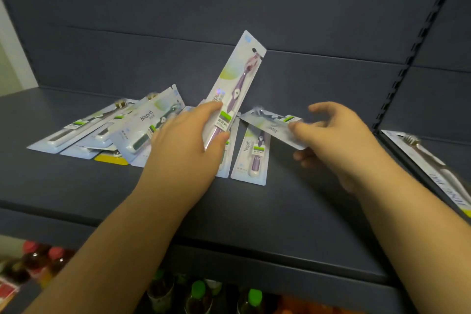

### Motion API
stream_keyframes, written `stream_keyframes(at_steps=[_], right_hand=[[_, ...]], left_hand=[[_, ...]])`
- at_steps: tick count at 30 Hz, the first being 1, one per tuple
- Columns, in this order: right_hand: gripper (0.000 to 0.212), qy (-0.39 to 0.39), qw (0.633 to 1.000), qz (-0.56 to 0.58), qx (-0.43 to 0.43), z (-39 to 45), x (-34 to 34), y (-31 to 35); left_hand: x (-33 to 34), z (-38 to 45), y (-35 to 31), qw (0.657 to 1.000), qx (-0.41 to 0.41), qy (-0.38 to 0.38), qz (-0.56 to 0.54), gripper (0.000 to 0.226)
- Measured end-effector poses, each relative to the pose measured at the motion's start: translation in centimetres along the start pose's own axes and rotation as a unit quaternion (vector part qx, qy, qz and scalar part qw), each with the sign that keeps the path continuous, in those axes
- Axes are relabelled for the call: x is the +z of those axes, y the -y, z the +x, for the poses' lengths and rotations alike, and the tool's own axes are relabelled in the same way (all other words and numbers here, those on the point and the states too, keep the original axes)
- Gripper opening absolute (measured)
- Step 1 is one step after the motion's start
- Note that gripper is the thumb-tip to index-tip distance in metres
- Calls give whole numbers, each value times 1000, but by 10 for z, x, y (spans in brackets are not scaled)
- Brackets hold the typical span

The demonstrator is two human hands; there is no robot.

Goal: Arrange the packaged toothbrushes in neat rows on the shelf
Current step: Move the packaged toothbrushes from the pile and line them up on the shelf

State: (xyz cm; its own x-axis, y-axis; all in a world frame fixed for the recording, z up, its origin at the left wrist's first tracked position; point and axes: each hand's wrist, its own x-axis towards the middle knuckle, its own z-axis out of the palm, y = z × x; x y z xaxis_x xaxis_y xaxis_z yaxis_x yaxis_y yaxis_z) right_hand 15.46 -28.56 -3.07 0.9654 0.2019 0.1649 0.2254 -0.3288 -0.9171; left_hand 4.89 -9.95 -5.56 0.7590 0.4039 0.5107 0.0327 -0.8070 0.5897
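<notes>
On the shelf point(76, 191): I see packs lying loose.
Left hand point(188, 140): grips a purple toothbrush pack point(237, 81), tilted up.
Right hand point(339, 140): pinches a second pack point(270, 125), held flat.
Between my hands: another purple pack point(252, 158) lies flat.
Beyond left hand: overlapping packs point(102, 130).

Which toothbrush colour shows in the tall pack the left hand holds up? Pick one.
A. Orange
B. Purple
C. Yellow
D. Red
B: the left hand grips the lower end of a tall white blister-card pack tilted up against the dark shelf back, and the toothbrush seen through its clear front is purple.
</notes>
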Motion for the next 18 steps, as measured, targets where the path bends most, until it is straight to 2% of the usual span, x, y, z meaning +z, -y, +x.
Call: stream_keyframes(at_steps=[4,7,10,12,18], right_hand=[[24,-25,996,-81,-9,5,1,-8],[31,-22,976,-214,-22,2,2,-9],[27,2,959,-283,-28,-1,2,-2],[23,16,955,-294,-41,-6,-2,5],[28,1,974,-215,-74,-48,-50,10]], left_hand=[[-1,-2,3,1000,-3,-7,-30,49],[-1,-4,2,998,1,-15,-56,48],[-4,-12,-10,993,36,-17,-108,48],[-6,-18,-23,990,44,-19,-136,47],[18,-48,-66,965,-49,22,-256,47]])
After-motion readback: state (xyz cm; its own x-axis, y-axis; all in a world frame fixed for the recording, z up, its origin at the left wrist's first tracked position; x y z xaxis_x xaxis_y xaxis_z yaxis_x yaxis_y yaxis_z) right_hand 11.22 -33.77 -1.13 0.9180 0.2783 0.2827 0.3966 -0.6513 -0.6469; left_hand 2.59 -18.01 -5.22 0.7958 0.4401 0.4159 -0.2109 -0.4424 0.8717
